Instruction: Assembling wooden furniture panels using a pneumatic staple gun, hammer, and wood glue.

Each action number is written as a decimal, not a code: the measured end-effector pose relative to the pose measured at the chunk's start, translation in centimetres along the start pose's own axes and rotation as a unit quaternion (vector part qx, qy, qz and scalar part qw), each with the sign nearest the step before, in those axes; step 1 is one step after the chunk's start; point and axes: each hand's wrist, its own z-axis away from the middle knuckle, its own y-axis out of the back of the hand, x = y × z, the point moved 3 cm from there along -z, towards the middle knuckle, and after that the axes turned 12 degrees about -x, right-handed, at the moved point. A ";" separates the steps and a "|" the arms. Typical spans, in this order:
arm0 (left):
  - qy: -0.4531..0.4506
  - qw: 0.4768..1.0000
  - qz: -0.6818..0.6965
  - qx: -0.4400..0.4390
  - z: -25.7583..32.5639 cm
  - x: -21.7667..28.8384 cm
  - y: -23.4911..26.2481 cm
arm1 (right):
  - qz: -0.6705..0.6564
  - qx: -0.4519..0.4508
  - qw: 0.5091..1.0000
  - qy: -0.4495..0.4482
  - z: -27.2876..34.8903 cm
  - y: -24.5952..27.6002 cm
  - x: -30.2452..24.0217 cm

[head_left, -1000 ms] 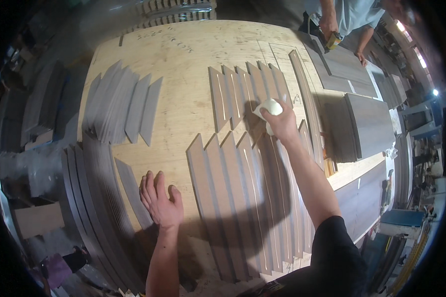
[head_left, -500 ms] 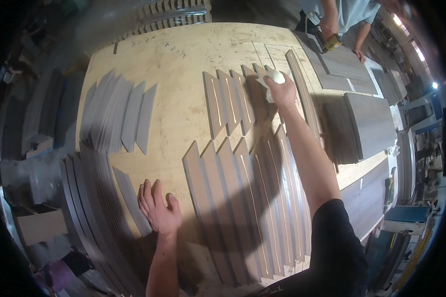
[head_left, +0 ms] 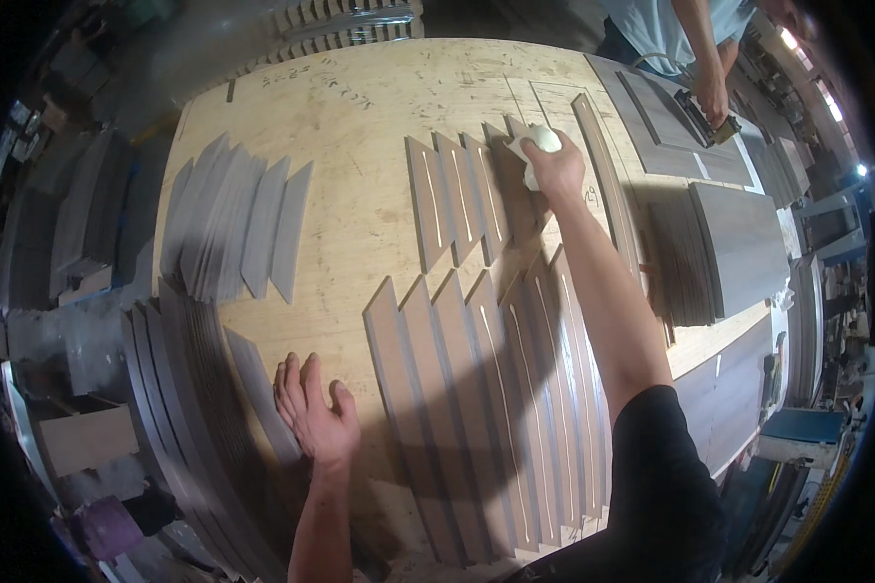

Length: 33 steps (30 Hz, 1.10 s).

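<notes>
My right hand [head_left: 559,167] is wrapped round a white glue bottle [head_left: 542,140], at the far end of a row of short slanted-end wood strips [head_left: 459,204]. Pale glue lines run down several of these strips. The hand and bottle partly cover the strips at the right of that row. Nearer to me lies a row of longer slanted-end strips [head_left: 423,389]; those on its right carry glue lines, while those on its left are bare. My left hand [head_left: 319,413] is open, fingers spread, low over the table beside a single grey strip [head_left: 262,389].
Grey strips [head_left: 228,223] stand stacked at the table's [head_left: 350,175] left, with longer ones [head_left: 180,389] nearer me. A stack of grey panels [head_left: 739,253] sits at right. At the far right a co-worker's hand [head_left: 713,97] holds a tool [head_left: 724,130] over a panel.
My right hand has shifted only slightly with the bottle, and my left hand stays in place. The co-worker's hand and tool have moved right and nearer across the panel.
</notes>
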 end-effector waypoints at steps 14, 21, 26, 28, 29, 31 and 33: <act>0.000 1.000 -0.005 0.005 0.1 0.2 0.2 | 0.029 -0.050 0.998 0.006 9.4 3.6 2.0; -0.007 1.000 -0.009 0.015 0.0 0.2 0.0 | 0.057 -0.070 0.996 0.023 8.6 4.3 2.9; -0.009 1.000 -0.011 0.019 0.0 0.0 -0.1 | -0.048 -0.018 0.998 0.020 5.0 5.6 0.8; -0.010 1.000 -0.011 0.023 0.1 -0.1 -0.3 | -0.054 -0.003 0.998 0.020 2.5 5.1 1.3; -0.009 1.000 -0.011 0.022 0.1 0.0 -0.4 | -0.059 0.009 0.998 0.020 1.2 4.8 1.7; -0.007 1.000 -0.014 0.022 0.1 0.0 -0.4 | -0.058 0.015 0.998 -0.006 -0.8 4.1 2.1; -0.003 1.000 -0.018 0.016 0.1 -0.1 -0.3 | -0.019 0.037 0.999 0.009 -1.8 3.2 1.6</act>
